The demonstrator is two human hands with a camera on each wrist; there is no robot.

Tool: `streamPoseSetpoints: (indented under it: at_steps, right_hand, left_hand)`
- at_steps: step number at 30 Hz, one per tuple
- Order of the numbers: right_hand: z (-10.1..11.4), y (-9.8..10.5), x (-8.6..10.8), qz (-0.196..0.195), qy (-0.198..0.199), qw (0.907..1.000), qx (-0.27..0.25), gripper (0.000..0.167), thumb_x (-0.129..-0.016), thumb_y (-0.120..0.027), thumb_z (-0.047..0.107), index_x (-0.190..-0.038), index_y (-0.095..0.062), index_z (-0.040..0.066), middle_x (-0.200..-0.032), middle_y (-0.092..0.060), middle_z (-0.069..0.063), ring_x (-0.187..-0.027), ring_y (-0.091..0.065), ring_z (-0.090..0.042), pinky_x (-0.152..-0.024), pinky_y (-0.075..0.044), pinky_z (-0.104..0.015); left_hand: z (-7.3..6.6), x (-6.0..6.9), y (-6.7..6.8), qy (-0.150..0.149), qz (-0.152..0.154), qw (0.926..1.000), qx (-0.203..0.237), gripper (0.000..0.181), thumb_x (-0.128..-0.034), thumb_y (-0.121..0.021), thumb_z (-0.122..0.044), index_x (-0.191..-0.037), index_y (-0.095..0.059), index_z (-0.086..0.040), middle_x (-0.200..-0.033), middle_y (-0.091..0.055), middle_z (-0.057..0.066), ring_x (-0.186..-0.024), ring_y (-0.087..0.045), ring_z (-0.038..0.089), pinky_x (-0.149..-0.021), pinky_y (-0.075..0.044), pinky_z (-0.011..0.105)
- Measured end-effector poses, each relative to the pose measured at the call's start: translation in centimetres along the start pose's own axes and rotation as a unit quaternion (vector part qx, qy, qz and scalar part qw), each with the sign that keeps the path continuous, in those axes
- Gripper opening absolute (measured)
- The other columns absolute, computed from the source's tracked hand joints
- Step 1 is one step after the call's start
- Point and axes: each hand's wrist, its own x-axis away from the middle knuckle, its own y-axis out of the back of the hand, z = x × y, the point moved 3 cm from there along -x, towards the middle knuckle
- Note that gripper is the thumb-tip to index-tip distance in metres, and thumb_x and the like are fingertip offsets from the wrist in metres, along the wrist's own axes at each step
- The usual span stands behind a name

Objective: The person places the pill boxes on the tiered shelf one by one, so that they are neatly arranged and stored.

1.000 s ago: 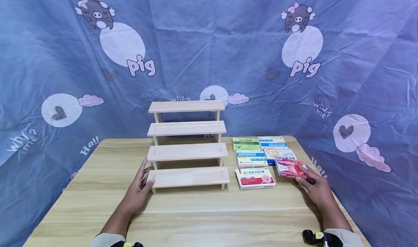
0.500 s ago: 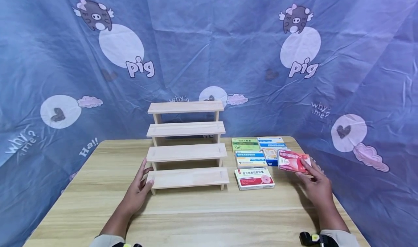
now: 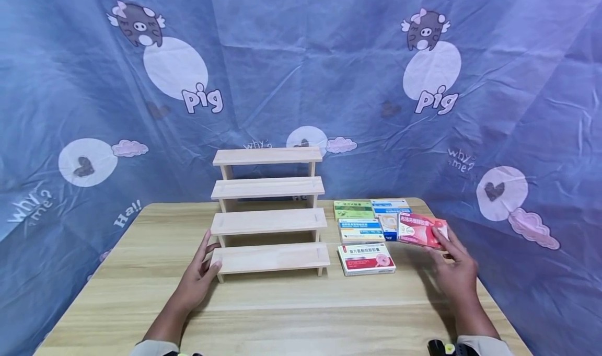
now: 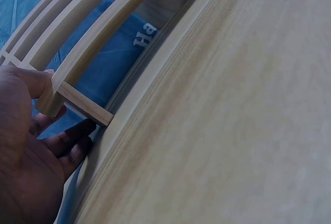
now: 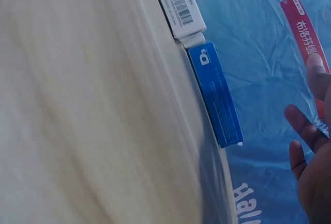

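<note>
My right hand (image 3: 457,272) pinches a red and pink medicine box (image 3: 417,230) by its right end. In the right wrist view this red box stands off the table, with the thumb on its edge. Partly behind it in the head view lies a blue and white box (image 3: 389,226), whose blue side shows in the right wrist view. My left hand (image 3: 196,275) grips the left end of the lowest step of a four-tier wooden display rack (image 3: 270,257). The left wrist view shows the thumb on the step's end (image 4: 58,87) and the fingers lower down, beside the leg.
Left of the red box lie more medicine boxes: a green box (image 3: 354,209), a blue-and-white box (image 3: 361,230), a white and red box (image 3: 367,258), and another blue box (image 3: 391,208) at the back. A patterned blue cloth (image 3: 263,84) hangs behind the wooden table (image 3: 291,319).
My right hand has raised the red box off the other boxes and tilted its face up, then shifted it slightly left. My left hand stays on the rack.
</note>
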Motion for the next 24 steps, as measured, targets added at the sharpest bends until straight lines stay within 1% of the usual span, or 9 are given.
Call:
streamPoseSetpoints:
  at_steps: [3, 5, 7, 9, 10, 12, 15, 17, 24]
  right_hand:
    - [0.4, -0.1, 0.3, -0.012, 0.025, 0.9996, -0.009, 0.058, -0.093, -0.084, -0.001, -0.146, -0.071, 0.019, -0.169, -0.05, -0.008, -0.131, -0.045, 0.021, -0.089, -0.038, -0.005]
    - [0.9, -0.2, 0.4, -0.016, 0.035, 0.9991, -0.015, 0.059, -0.092, -0.085, -0.004, -0.145, -0.072, 0.018, -0.168, -0.051, -0.01, -0.129, -0.044, 0.023, -0.111, -0.041, -0.016]
    - [1.3, -0.3, 0.5, -0.017, 0.042, 0.9987, -0.024, 0.06, -0.091, -0.086, -0.004, -0.145, -0.072, 0.017, -0.168, -0.05, -0.013, -0.141, -0.048, 0.013, -0.13, -0.034, -0.035]
    - [1.8, -0.4, 0.7, -0.013, 0.043, 0.9985, -0.032, 0.059, -0.091, -0.086, -0.004, -0.145, -0.072, 0.016, -0.169, -0.049, -0.014, -0.155, -0.047, -0.006, -0.138, -0.019, -0.055]
    - [2.0, -0.4, 0.8, -0.011, 0.044, 0.9984, -0.034, 0.059, -0.091, -0.086, -0.003, -0.145, -0.071, 0.016, -0.169, -0.049, -0.014, -0.158, -0.047, -0.017, -0.138, -0.021, -0.054]
    - [2.4, -0.6, 1.0, -0.011, 0.05, 0.9981, -0.034, 0.06, -0.091, -0.086, -0.003, -0.145, -0.071, 0.016, -0.168, -0.05, -0.014, -0.159, -0.046, -0.018, -0.131, -0.035, -0.035]
    - [2.9, -1.0, 1.2, -0.012, 0.055, 0.9979, -0.03, 0.061, -0.09, -0.086, -0.003, -0.146, -0.071, 0.018, -0.168, -0.051, -0.011, -0.152, -0.045, 0.006, -0.1, -0.041, -0.008]
    - [3.3, -1.1, 1.3, -0.017, 0.061, 0.9976, -0.027, 0.062, -0.09, -0.087, -0.002, -0.146, -0.071, 0.019, -0.168, -0.053, -0.009, -0.141, -0.043, 0.02, -0.089, -0.04, -0.007]
    - [4.8, -1.8, 1.0, -0.02, 0.075, 0.9957, -0.05, 0.059, -0.089, -0.088, -0.002, -0.144, -0.073, 0.015, -0.165, -0.055, -0.016, -0.138, -0.044, 0.021, -0.086, -0.04, -0.008]
  left_hand:
    - [0.0, 0.0, 0.0, 0.001, 0.001, 1.0, -0.001, 0.084, -0.1168, -0.053, -0.014, -0.178, 0.002, -0.03, -0.17, -0.039, 0.029, -0.148, -0.049, 0.053, -0.1, -0.047, 0.006]
    - [0.0, 0.1, 0.0, 0.0, 0.0, 1.0, -0.001, 0.084, -0.1166, -0.053, -0.014, -0.178, 0.002, -0.027, -0.169, -0.039, 0.029, -0.148, -0.049, 0.054, -0.1, -0.046, 0.006]
    - [0.0, 0.2, 0.1, -0.001, -0.001, 1.0, -0.003, 0.084, -0.1164, -0.053, -0.013, -0.178, 0.002, -0.025, -0.169, -0.039, 0.029, -0.148, -0.049, 0.054, -0.1, -0.046, 0.006]
    - [0.0, 0.2, 0.1, -0.002, -0.002, 1.0, -0.003, 0.084, -0.1162, -0.054, -0.013, -0.178, 0.001, -0.024, -0.169, -0.04, 0.03, -0.148, -0.049, 0.054, -0.1, -0.045, 0.005]
    - [0.1, 0.2, 0.1, -0.002, -0.002, 1.0, -0.003, 0.084, -0.1163, -0.054, -0.013, -0.178, 0.001, -0.026, -0.169, -0.04, 0.029, -0.148, -0.049, 0.054, -0.1, -0.045, 0.005]
    - [0.1, 0.1, 0.1, -0.003, -0.002, 1.0, -0.004, 0.084, -0.1162, -0.054, -0.013, -0.178, 0.001, -0.028, -0.169, -0.04, 0.029, -0.149, -0.048, 0.053, -0.1, -0.045, 0.005]
    - [0.3, 0.0, 0.0, -0.003, -0.002, 1.0, 0.0, 0.085, -0.1162, -0.054, -0.013, -0.178, 0.001, -0.031, -0.169, -0.04, 0.028, -0.149, -0.049, 0.053, -0.1, -0.046, 0.005]
    - [0.3, -0.1, -0.1, -0.005, 0.0, 1.0, 0.003, 0.085, -0.116, -0.054, -0.012, -0.178, 0.001, -0.03, -0.169, -0.04, 0.029, -0.149, -0.049, 0.054, -0.1, -0.046, 0.006]
    - [0.3, 0.0, -0.1, -0.002, -0.003, 1.0, 0.002, 0.085, -0.116, -0.054, -0.012, -0.178, 0.001, -0.031, -0.169, -0.04, 0.029, -0.148, -0.049, 0.053, -0.1, -0.046, 0.006]
